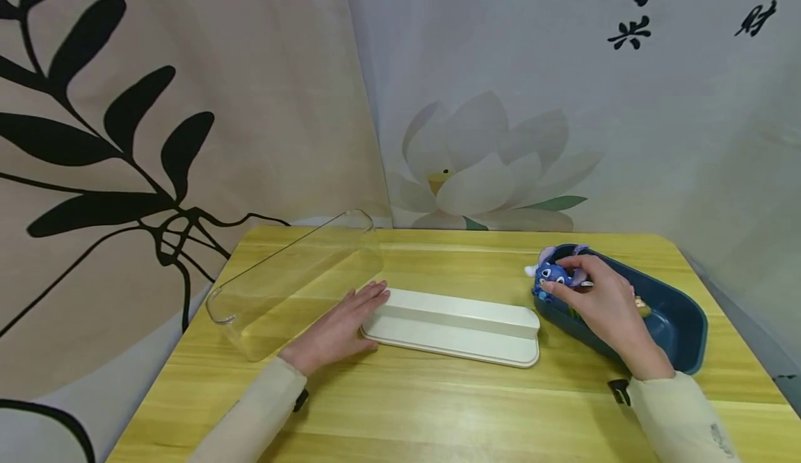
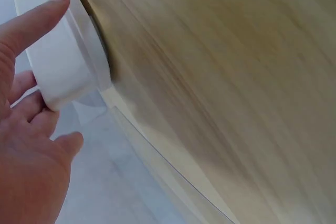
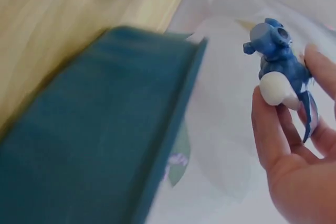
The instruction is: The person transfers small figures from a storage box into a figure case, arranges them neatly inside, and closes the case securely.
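Note:
My right hand [image 1: 603, 303] pinches a small blue big-eared cartoon figurine [image 1: 552, 277] between thumb and fingertips, over the left end of a dark blue bin [image 1: 685, 310]. In the right wrist view the figurine [image 3: 286, 59] is tilted, with a white rounded part by the fingers. My left hand [image 1: 341, 324] rests at the left end of a long white stepped base [image 1: 450, 327], fingers stretched out in the head view. Its thumb [image 2: 44, 17] lies along the base [image 2: 60, 59] in the left wrist view, other fingers at the end.
A clear open-sided plastic cover [image 1: 300, 275] lies on the wooden table [image 1: 438, 414] at the left, close to my left hand. A small tan item [image 1: 642, 306] sits inside the bin, partly hidden by my right hand. A printed curtain [image 1: 488, 67] hangs behind the table.

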`<state>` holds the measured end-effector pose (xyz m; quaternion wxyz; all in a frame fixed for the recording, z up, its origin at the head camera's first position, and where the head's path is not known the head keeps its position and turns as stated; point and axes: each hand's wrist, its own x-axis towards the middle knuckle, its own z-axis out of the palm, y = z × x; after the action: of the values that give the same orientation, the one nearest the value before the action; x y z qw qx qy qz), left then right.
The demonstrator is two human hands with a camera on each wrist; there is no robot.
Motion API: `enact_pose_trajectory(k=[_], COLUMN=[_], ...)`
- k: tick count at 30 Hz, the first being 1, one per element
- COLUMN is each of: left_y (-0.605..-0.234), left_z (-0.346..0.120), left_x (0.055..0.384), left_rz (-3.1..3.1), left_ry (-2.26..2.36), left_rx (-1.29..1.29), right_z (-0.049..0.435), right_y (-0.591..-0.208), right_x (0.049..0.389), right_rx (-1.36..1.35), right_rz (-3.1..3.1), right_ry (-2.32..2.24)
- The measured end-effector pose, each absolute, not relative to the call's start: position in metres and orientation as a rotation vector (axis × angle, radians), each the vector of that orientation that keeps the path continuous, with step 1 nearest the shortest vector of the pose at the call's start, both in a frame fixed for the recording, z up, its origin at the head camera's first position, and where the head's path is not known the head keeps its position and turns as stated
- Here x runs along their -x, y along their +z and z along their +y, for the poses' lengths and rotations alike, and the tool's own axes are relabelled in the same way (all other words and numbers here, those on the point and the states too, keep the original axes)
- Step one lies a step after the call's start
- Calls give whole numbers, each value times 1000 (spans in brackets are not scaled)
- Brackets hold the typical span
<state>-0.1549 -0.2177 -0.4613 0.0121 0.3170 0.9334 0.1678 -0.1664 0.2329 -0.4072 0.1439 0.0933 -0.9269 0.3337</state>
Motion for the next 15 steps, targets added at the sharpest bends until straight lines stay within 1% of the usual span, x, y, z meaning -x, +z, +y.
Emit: enact_pose_trajectory(k=[8,15], left_y=[-462,-461], left_z=[-223,-224], left_x=[156,156], left_rz=[2832,2811], left_ry=[585,598], left_rx=[-900,-903], right_z=[202,169], right_y=[-402,-396], right_x=[156,150], right_rx=[-427,-525], right_rz=[-2610,-2546], right_ry=[1052,1178])
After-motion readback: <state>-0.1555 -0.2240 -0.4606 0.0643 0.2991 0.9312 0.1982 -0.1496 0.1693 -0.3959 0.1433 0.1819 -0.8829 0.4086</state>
